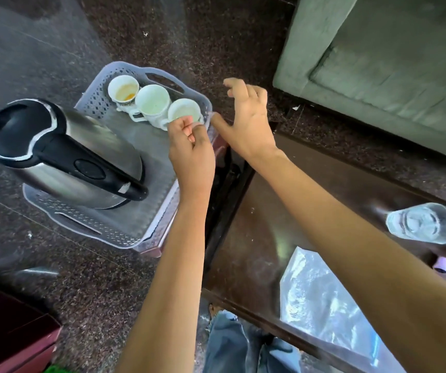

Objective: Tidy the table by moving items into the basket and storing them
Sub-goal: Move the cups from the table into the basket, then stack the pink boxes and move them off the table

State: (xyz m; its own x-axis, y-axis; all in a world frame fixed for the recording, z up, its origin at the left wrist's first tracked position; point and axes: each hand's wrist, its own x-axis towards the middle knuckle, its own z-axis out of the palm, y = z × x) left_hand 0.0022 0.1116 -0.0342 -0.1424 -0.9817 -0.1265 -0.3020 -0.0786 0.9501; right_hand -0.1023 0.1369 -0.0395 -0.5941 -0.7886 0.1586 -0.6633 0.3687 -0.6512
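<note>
A pale grey perforated basket (96, 90) sits on a reddish stool beside the table. In it lies a steel kettle (63, 160) with a black handle and lid. Along its far end stand three white cups: one with orange dregs (123, 88), a middle one (152, 100), and the nearest one (183, 109). My left hand (191, 149) is over the basket's right side, thumb and forefinger pinched at the near edge of the nearest cup. My right hand (246, 122) hovers just right of the basket with fingers spread and its thumb touching the rim.
A dark wooden table (256, 211) fills the right foreground, carrying a clear glass tumbler (420, 223) and a crumpled clear plastic bag (324, 305). A green sofa (377, 63) stands at top right. A maroon piece of furniture (9, 332) is at bottom left. The floor is dark speckled stone.
</note>
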